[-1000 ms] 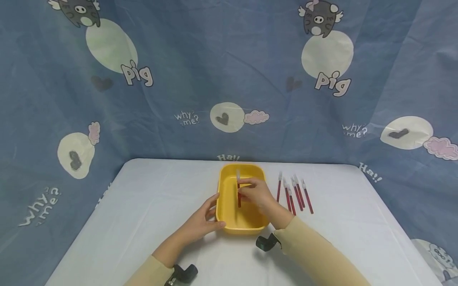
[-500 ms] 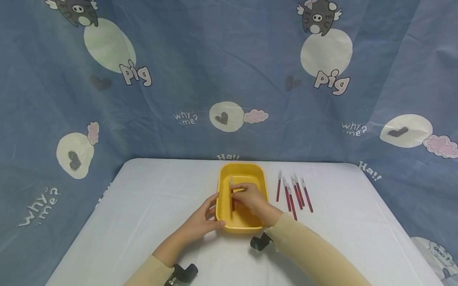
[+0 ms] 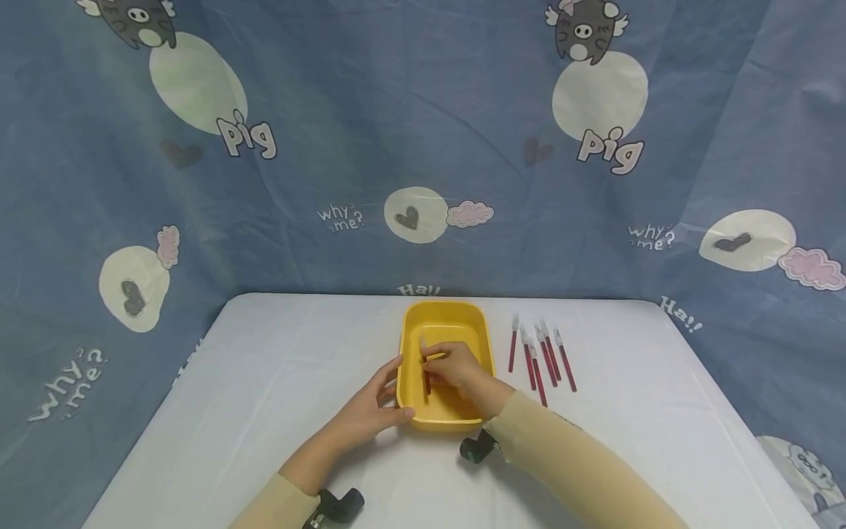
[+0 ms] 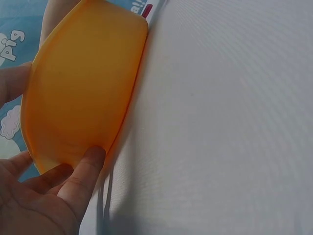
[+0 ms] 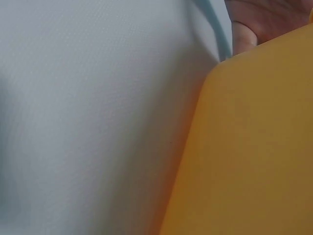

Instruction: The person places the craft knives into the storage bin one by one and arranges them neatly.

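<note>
A yellow tray (image 3: 444,422), deep and rectangular with rounded corners, stands on the white table. My left hand (image 3: 373,411) holds it at the near left corner, thumb at the near rim and fingers along the outer left wall; in the left wrist view, fingertips (image 4: 93,155) touch the wall. Over the inside of the tray, my right hand (image 3: 459,367) pinches a thin red-handled paintbrush (image 3: 427,382) with a whitish tip pointing to the far side. The brush lies low along the tray's left side, its middle partly behind the fingers. In the right wrist view, the tray wall (image 5: 254,147) blocks the right fingers.
Several more red-handled paintbrushes (image 3: 539,375) lie in a loose group to the right of the tray, tips away from me. Blue printed cloth (image 3: 423,147) hangs behind the white table (image 3: 297,353). Each wrist carries a small black camera (image 3: 477,447).
My right hand has moved left and down inside the tray with the paintbrush, from above its middle to its left side. My left hand keeps its place on the tray.
</note>
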Available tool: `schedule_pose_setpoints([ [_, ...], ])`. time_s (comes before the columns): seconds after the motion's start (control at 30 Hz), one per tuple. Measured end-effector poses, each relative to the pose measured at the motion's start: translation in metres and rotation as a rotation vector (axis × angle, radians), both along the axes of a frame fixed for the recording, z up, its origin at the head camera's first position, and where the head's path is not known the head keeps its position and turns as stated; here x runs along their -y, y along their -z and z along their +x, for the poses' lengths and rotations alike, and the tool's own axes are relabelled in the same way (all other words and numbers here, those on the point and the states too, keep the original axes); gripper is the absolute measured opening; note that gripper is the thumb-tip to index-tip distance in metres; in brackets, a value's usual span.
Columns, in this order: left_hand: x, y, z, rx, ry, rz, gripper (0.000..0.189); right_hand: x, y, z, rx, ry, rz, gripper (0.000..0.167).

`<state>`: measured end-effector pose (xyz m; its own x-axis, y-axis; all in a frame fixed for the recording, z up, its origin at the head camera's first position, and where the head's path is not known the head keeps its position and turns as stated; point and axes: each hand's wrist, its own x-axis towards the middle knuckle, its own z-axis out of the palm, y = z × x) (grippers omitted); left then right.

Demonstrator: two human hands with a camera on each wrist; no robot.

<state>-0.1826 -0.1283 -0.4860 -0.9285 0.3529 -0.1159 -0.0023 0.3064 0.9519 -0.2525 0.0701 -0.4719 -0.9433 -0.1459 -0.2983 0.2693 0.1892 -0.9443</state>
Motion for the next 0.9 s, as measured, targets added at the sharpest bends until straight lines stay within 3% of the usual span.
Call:
schedule_pose_setpoints([
  [0.9,-0.0020,0.0023,-0.0013,0.010,-0.004,-0.009,0.097,0.0025,0.0046,-0.0020,-0.029,0.024,0.076,0.026],
])
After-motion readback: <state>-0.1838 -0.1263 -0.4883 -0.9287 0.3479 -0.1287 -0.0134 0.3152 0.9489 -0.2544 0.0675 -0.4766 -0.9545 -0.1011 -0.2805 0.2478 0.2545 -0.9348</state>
